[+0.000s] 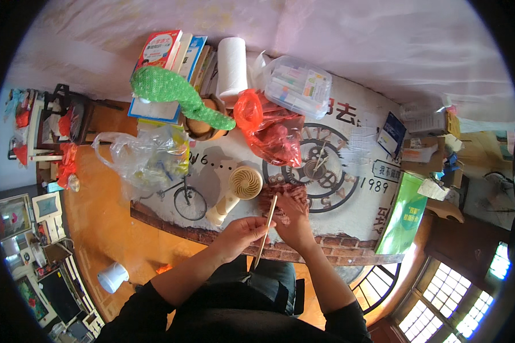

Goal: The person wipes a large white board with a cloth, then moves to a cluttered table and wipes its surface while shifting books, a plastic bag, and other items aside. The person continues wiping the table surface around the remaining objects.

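Observation:
A thin pale stick (268,229), apparently wooden, is pinched between the thumb and fingers of my left hand (245,233). It slants from above my lap up across the table edge. My right hand (292,221) lies over a crumpled reddish-brown cloth (294,191), its fingers bent into the folds; the fingertips are partly hidden. The stick's upper end passes in front of this hand. Just left of the cloth, a cream handheld fan (245,183) lies on the printed tabletop (347,218). Beyond the cloth sits a red plastic bag (279,143) with something inside.
A green knitted cactus toy (163,85) in a brown pot (206,128) stands before stacked books (159,49). Nearby are a paper roll (232,64), a clear plastic box (300,85) and a clear plastic bag (143,160). A green booklet (403,218) lies at the right edge.

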Motion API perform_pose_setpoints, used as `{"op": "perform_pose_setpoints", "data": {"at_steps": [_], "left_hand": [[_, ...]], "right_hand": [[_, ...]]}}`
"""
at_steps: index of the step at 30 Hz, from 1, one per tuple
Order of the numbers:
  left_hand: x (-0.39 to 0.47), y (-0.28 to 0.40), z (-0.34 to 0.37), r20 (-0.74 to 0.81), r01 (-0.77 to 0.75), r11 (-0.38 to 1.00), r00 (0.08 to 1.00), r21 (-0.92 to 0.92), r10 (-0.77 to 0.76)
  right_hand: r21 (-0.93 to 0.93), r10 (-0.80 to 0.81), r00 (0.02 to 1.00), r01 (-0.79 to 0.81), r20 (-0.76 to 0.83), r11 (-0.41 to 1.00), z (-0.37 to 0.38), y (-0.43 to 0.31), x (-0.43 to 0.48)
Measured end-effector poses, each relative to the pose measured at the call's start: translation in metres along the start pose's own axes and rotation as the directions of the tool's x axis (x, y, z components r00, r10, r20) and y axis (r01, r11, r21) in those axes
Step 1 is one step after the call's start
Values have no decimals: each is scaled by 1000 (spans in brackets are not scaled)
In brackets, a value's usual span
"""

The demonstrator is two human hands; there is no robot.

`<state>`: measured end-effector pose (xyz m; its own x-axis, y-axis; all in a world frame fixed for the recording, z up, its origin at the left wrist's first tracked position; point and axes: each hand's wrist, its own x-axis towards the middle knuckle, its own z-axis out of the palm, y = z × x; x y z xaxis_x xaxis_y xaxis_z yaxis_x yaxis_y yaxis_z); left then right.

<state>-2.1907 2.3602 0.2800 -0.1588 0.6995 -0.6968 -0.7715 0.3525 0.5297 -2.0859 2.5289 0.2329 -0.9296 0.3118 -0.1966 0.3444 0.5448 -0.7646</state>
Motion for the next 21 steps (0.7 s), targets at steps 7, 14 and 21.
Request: {"op": "perform_pose_setpoints", "data": {"at_steps": [7,14,21], "left_hand": [[15,-20,42,143,-61,974,989,219,30],[56,-26,45,235,-390,83,698,917,677],[96,-76,34,191,-59,-214,717,975,670]], "right_hand": [[600,553,833,-440,-6,668,-47,-30,-54],[47,99,150,-318,-984,947,-220,47,-114],[131,157,77,-269,-985,954,-353,181,-93]]}}
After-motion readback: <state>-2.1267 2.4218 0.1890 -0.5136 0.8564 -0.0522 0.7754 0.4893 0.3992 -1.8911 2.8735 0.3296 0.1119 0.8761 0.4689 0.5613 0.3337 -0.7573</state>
